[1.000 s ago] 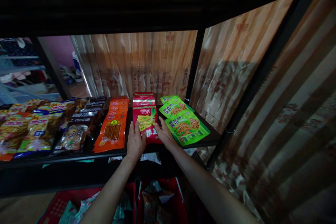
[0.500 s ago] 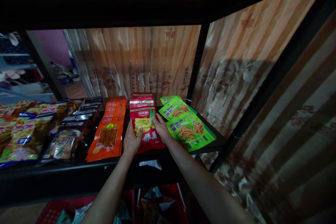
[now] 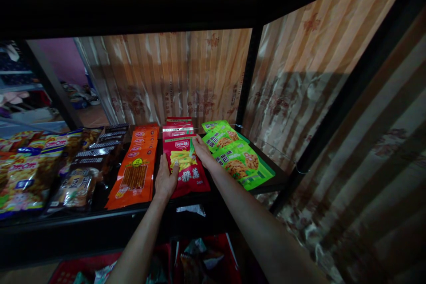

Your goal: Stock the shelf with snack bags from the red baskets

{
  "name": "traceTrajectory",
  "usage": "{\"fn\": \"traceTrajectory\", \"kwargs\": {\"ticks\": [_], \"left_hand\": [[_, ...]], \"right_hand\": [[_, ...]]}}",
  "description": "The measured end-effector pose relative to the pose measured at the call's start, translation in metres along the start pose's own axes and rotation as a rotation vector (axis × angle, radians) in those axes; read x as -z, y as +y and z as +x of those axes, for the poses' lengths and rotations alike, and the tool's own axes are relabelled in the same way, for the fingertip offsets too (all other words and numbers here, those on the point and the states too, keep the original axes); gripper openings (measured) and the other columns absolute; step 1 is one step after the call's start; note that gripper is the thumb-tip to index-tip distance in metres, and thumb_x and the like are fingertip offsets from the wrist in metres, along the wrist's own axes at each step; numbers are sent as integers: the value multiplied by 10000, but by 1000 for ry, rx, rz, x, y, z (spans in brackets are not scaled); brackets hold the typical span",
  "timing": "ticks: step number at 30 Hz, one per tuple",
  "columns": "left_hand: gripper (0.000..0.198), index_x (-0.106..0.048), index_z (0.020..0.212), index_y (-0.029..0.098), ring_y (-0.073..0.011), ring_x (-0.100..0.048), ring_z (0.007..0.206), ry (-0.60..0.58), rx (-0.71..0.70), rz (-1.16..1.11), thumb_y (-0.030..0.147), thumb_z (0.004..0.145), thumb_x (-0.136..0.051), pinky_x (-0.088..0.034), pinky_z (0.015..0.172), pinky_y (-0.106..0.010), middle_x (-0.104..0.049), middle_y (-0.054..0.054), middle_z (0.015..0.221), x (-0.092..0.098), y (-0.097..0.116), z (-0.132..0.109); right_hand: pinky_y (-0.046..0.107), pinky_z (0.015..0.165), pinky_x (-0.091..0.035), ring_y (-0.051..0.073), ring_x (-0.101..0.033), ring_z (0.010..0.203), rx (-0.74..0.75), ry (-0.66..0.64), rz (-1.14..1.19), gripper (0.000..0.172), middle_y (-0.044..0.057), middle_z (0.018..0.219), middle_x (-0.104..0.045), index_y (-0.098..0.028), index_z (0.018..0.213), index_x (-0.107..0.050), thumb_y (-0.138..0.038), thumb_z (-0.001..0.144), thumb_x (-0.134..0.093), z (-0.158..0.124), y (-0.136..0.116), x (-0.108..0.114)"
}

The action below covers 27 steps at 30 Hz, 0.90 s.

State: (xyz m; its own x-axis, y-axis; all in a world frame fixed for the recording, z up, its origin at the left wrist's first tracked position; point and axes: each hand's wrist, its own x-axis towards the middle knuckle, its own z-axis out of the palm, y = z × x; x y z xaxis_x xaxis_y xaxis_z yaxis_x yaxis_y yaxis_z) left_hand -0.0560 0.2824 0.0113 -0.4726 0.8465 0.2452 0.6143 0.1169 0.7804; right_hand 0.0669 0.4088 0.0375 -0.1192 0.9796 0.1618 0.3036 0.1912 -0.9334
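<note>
A red snack bag [image 3: 186, 182], with yellow sticks pictured on it, lies at the front of a row of matching red bags [image 3: 179, 125] on the black shelf. My left hand [image 3: 166, 177] holds its left edge, thumb over the front and fingers along the side. At the upper right edge, my right hand [image 3: 202, 150] grips the same bag; some of its fingers are hidden. Overlapping green snack bags [image 3: 239, 164] lie just right of my right hand. Left of my left hand is a row of flat orange packets [image 3: 135, 175].
Farther left lie dark brown packets [image 3: 78, 182] and shiny yellow-and-blue snack bags [image 3: 28, 177]. A black upright post [image 3: 249, 77] stands at the back corner, with patterned curtains [image 3: 199, 69] behind. Below the shelf are red baskets [image 3: 229, 248] holding packets.
My right hand has slid up the right edge of the red bag. My left hand has shifted slightly left, its thumb nearer the bag's edge. The bag stays nearly in place.
</note>
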Motion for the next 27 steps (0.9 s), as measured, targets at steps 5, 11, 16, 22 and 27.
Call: {"fn": "traceTrajectory", "kwargs": {"ticks": [5, 11, 16, 22, 27], "left_hand": [[673, -254, 1446, 81, -233, -251, 1389, -32, 8, 16, 442, 888, -362, -244, 1130, -388, -252, -159, 1512, -1, 0, 2], [653, -246, 1451, 90, -232, -260, 1389, 18, -20, 10, 408, 896, -373, -257, 1127, -399, -278, -158, 1505, 0, 0, 2], [705, -172, 1476, 111, -270, -351, 1346, 0, 4, -17, 433, 890, -397, -335, 1079, -428, -317, -164, 1487, 4, 5, 0], [723, -212, 1465, 100, -264, -395, 1320, 46, 59, -9, 440, 872, -450, -348, 1070, -383, -380, -173, 1452, 5, 7, -1], [650, -329, 1414, 80, -243, -384, 1329, 100, -11, 2, 420, 874, -455, -327, 1088, -354, -407, -170, 1437, 3, 4, -1]], "right_hand": [[365, 1036, -362, 211, -510, 1228, -6, -12, -27, 581, 120, 1344, -528, -184, 1373, -407, -516, 900, -343, 11, -11, -9], [373, 1108, -270, 229, -361, 1347, -62, 75, -92, 616, 152, 1466, -362, -113, 1427, -301, -426, 901, -370, -1, -24, -9], [390, 1123, -256, 242, -357, 1348, 6, 94, -189, 613, 144, 1463, -370, -108, 1421, -316, -354, 871, -426, -42, -21, 4], [395, 1110, -291, 241, -358, 1348, 48, 11, -192, 607, 137, 1456, -381, -112, 1422, -318, -361, 873, -390, -85, -2, -5], [461, 1138, -225, 280, -216, 1408, 251, 128, -297, 615, 164, 1496, -291, -87, 1414, -321, -358, 869, -401, -96, 1, 0]]}}
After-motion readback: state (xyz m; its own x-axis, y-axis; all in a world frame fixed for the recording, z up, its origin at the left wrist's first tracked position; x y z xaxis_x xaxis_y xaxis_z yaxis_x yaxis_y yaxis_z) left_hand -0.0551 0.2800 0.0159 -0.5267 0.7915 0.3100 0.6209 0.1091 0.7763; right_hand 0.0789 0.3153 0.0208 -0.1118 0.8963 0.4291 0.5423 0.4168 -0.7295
